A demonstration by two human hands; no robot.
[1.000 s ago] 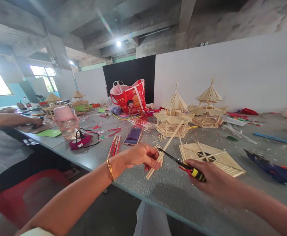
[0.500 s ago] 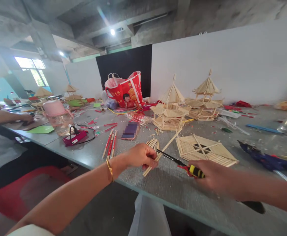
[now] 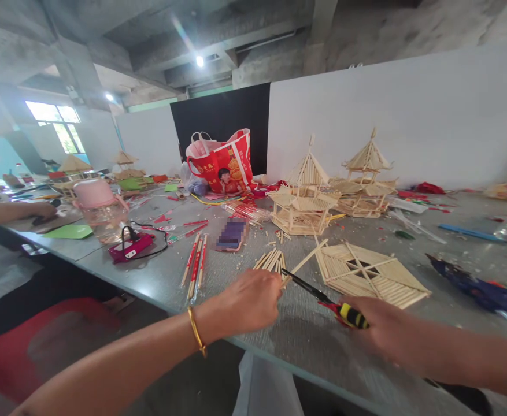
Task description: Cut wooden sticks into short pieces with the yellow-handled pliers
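My left hand (image 3: 253, 299), a gold bangle on its wrist, is closed on a thin wooden stick (image 3: 308, 257) that points up and right past the fingers. My right hand (image 3: 387, 325) grips a tool with a yellow-and-black handle (image 3: 354, 316) and a long, thin dark blade. The blade's far end lies against the stick beside my left fingers; whether it presses on the wood is unclear. Several short sticks (image 3: 269, 260) lie fanned behind my left hand. To the right rests a flat six-sided stick panel (image 3: 337, 263) with dark openings in its middle.
Stick pagodas (image 3: 305, 202) stand at the back, near a red bag (image 3: 221, 164). A phone (image 3: 231, 234), red-wrapped sticks (image 3: 196, 263), a magenta power strip (image 3: 127, 247) and a pink-lidded bottle (image 3: 101, 214) lie leftward. Another person's arm (image 3: 14, 214) reaches in at left. Right is a dark blue object (image 3: 474, 283).
My left hand has turned over, its back now upward, and sits slightly lower. The stick's near end is now hidden by it. My right hand and the tool have shifted slightly down and right.
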